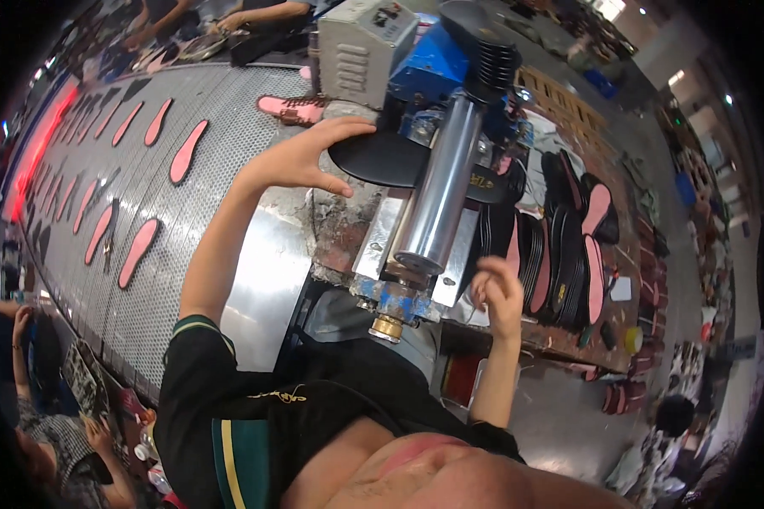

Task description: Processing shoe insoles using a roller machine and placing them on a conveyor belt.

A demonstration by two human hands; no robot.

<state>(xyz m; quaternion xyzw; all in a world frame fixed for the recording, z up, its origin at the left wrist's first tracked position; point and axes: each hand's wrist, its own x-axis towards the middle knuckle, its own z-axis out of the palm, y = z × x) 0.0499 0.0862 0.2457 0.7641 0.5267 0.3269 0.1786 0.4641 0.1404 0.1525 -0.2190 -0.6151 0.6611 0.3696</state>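
Black smooth flat shoe sole [382, 159] has its broad end L of the shiny steel cylinder [441, 191]; the rest runs under it. Black tip w/ gold mark [481, 181] shows on the R side, prob. same pc., but can't tell b/c the cylinder hides the middle.

L hand [301, 161]: grip wide, thumb & fingers spread round the broad end, fingertips at its far edge; can't tell if thumb touches. R hand [499, 293]: fingers loosely curled, nothing visible in it, near the black-and-pink stacked insoles [530, 254], apart from the cylinder.

To do it well, I'd keep the sole flat & square to the cylinder, guide by outer edges only, even pressure so it doesn't skew, fingertips well off the line where steel meets sole. R hand best kept to the side.

Containers: few. Clear plastic bottles [148, 450], lower L, contents too small to tell. Grey vented metal box [352, 64] past the cylinder: inside hidden. Stacked insoles sit loose on the worn brown desk [560, 341]; pink-topped insoles [188, 153] lie unboxed on the grey perforated belt [153, 322].
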